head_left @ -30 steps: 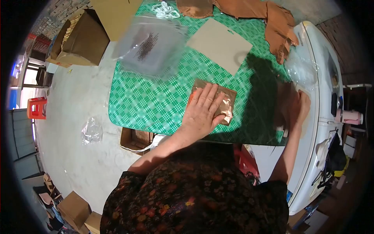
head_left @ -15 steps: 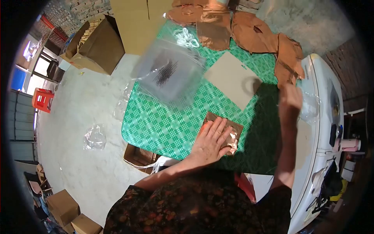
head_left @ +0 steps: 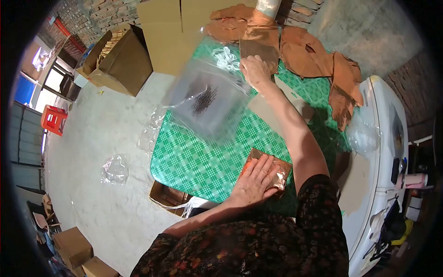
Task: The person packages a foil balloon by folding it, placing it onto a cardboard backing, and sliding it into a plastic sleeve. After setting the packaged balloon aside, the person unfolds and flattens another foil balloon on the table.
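My left hand [head_left: 253, 182] lies flat with its fingers stretched out on a flat, shiny copper-coloured packet [head_left: 281, 177] near the table's front edge. Part of the packet is hidden beneath the palm. Across the table, my right hand [head_left: 256, 73] is at the lower left edge of a dull brown, copper-coloured sheet [head_left: 260, 45]. Its fingers are curled and their tips are hidden, so what they hold, if anything, does not show. Just left of that hand is a bundle of white string [head_left: 225, 58]. A beige card [head_left: 267, 111] lies partly under my right forearm.
A clear plastic bag with dark marks [head_left: 203, 99] covers the left of the green checked table [head_left: 184, 157]. Crumpled copper-coloured pieces [head_left: 307, 53] line the far edge. Cardboard boxes [head_left: 122, 62] and a red stool [head_left: 54, 120] stand left; a white appliance-like body [head_left: 387, 138] borders the right.
My right hand has swung from the table's right side to the brown sheet at the far middle. My left hand stays on the packet. The whole view has shifted slightly.
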Motion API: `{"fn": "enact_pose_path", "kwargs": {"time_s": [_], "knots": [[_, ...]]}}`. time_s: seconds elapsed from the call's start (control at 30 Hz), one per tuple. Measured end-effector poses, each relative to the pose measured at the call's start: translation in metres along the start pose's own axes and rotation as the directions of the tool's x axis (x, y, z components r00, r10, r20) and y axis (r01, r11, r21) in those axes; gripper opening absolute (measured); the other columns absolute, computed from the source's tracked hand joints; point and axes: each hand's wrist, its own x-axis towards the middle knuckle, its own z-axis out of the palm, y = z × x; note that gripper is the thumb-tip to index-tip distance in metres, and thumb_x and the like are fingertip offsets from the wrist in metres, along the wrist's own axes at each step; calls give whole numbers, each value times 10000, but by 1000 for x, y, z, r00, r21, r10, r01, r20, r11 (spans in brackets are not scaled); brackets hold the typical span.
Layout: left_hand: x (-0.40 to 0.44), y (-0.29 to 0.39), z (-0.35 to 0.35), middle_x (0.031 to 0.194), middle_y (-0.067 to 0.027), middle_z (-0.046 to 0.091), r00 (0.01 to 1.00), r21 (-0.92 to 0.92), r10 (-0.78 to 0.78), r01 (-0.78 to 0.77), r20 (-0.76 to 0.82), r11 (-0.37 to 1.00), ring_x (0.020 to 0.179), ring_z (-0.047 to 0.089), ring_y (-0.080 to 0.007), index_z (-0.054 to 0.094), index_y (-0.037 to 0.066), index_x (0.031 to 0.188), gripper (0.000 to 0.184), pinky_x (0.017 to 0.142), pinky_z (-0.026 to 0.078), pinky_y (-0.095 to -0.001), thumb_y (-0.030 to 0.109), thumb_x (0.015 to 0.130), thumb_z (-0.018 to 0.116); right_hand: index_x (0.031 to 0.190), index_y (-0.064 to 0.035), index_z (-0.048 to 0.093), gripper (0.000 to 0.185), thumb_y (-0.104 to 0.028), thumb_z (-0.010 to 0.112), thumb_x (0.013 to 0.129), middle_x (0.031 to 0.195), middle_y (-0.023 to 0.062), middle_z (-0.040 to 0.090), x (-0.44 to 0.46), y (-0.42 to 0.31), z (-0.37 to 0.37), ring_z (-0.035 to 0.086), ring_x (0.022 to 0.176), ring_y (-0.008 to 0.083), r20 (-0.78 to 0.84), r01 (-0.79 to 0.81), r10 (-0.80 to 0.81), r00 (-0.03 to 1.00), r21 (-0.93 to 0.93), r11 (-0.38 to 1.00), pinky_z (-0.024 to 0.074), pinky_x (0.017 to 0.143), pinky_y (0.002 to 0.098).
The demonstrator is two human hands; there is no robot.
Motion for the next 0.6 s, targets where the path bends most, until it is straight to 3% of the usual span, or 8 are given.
{"fn": "enact_pose_path", "kwargs": {"time_s": [0.03,0.1,0.23,0.33,0.43,0.47,0.6], "knots": [[0,0,1,1713,-188,285,1000,4,-1,1,1,1000,1604,223,-330,357,108,1645,806,1306,130,-516,638,1044,447,1046,-155,740,123,-177,720,926,994,80,674,0,3,-3,623,1028,324,25,-13,12,1000,11,1000,506,867,477],[0,1,1,1717,-189,279,1000,13,-1,1,8,1000,1606,217,-330,355,105,1646,807,1305,129,-517,638,1046,442,1027,-126,733,104,-149,712,928,959,80,679,-6,14,-17,627,974,318,-75,-34,47,996,162,986,508,851,459],[-1,1,-7,1720,-194,273,1000,22,5,-5,13,1000,1607,217,-335,361,96,1642,801,1302,132,-520,626,1048,448,976,-88,713,98,-171,671,947,947,95,696,-45,15,-99,625,966,330,-131,-72,137,982,410,909,509,864,433],[-1,1,-9,1719,-199,275,1000,19,9,-9,-8,1000,1605,226,-338,365,90,1640,797,1301,133,-517,615,1048,458,949,-65,691,92,-154,672,938,948,100,700,-89,16,-146,618,956,336,-148,-125,211,966,445,887,503,837,436],[-1,1,-5,1713,-203,285,1000,-4,8,-8,-21,1000,1601,237,-345,370,85,1636,798,1301,140,-512,607,1043,474,945,-53,688,68,-111,654,937,930,107,692,-132,32,-153,614,932,341,-258,-44,104,960,229,973,501,823,437],[-1,1,-4,1712,-203,286,1000,-16,4,-4,-21,1000,1601,237,-346,370,85,1636,796,1301,142,-512,605,1043,475,1031,-63,702,117,-75,653,927,986,117,699,-149,53,-140,631,950,351,-232,58,-47,972,41,997,509,845,453],[-1,0,-3,1709,-205,289,1000,-11,9,-9,-19,1000,1600,232,-355,364,86,1639,790,1302,142,-514,593,1045,478,1215,-75,676,324,-111,725,897,1102,136,706,-188,48,-125,658,1068,374,-115,-46,54,992,71,996,522,928,486]]}}
